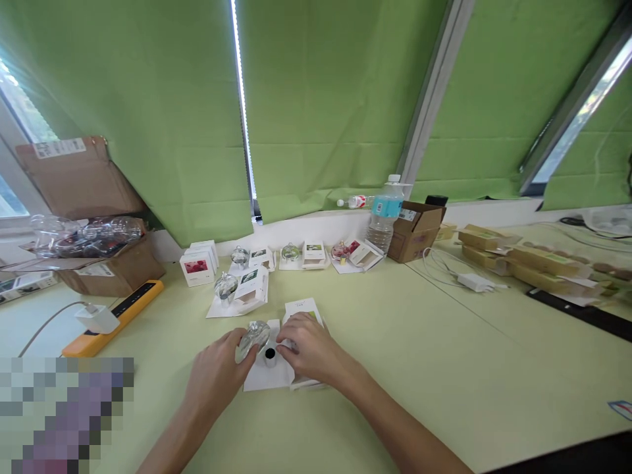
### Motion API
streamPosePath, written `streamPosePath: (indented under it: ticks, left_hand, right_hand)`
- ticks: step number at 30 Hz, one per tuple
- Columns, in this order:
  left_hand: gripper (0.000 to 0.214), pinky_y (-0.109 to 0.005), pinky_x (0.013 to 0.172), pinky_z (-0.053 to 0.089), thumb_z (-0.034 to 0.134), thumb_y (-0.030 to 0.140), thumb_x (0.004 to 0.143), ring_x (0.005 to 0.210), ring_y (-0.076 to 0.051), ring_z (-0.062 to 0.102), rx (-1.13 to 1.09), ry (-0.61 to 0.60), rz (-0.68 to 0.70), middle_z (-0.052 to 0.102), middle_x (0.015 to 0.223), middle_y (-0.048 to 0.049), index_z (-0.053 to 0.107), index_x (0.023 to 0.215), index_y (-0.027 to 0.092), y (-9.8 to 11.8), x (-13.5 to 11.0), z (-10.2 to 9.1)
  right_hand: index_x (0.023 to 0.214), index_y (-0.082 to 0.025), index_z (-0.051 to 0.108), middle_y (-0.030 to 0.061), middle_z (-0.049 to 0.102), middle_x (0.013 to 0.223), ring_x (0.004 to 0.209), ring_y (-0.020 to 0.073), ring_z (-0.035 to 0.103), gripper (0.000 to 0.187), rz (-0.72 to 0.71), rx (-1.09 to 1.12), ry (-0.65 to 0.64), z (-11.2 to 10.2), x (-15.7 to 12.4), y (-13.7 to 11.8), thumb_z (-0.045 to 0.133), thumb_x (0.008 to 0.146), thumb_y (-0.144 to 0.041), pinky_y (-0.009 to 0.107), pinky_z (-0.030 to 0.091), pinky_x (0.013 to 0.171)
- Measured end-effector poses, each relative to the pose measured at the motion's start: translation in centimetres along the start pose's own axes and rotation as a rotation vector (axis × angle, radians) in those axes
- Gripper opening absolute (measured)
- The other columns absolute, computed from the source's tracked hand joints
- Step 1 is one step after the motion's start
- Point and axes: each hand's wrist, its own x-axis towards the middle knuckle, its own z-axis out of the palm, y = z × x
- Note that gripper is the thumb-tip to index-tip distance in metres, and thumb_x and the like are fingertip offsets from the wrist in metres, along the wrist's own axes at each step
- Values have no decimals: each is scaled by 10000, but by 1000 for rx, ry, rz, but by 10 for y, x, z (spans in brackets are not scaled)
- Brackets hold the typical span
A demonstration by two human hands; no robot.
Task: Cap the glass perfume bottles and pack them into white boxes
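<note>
My left hand (217,372) is wrapped round a clear glass perfume bottle (253,337), holding it tilted just above a white paper sheet (264,378) on the pale green table. A small black cap (270,355) stands on that sheet between my hands. My right hand (309,349) rests with curled fingers on a white perfume box (302,309) lying flat, its fingertips close to the cap and the bottle.
Several more bottles and white boxes (251,284) lie behind, with a water bottle (386,214) and small cardboard box (415,230) at the back. An orange power strip (116,316) with a charger lies left, cardboard cartons (83,197) far left, yellow boxes (538,260) right.
</note>
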Motion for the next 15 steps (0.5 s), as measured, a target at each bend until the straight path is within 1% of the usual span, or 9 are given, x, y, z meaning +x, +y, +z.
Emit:
streamPosePath:
  ticks: [4,8,10,12,15]
  left_hand:
    - [315,-268,595,374,405,506,883,781,-235,656,33,6,-47,710,979,-16,582,1010,279,-12,3,-3]
    - [364,-285,619,385,398,546,868,841,-261,654,67,0,-108,716,995,-25,591,1017,276,-22,6,-7]
    - [376,-292,628,389,394,557,864,867,-269,650,70,-2,-131,720,998,-23,596,1016,279,-24,8,-9]
    - [386,-295,629,391,387,563,865,872,-269,649,72,1,-141,723,994,-23,595,1023,279,-26,8,-10]
    - [396,-295,630,391,378,574,864,884,-266,647,70,10,-152,721,1002,-21,596,1021,283,-28,9,-10]
  right_hand:
    - [890,-187,705,42,721,865,915,186,608,154,-7,15,18,2,0,1,566,858,-246,295,373,893]
    - [917,-185,697,42,720,864,915,199,604,154,-44,30,30,2,-1,2,570,835,-212,320,375,912]
    - [970,-186,686,41,717,887,917,196,605,188,-74,37,34,1,-2,-1,566,826,-190,335,349,965]
    - [1017,-186,671,44,710,911,906,190,611,220,-105,44,34,0,-3,-4,581,817,-202,352,299,1029]
    - [1020,-192,661,41,702,908,874,182,620,219,-130,50,13,0,-4,-9,613,814,-249,367,255,1066]
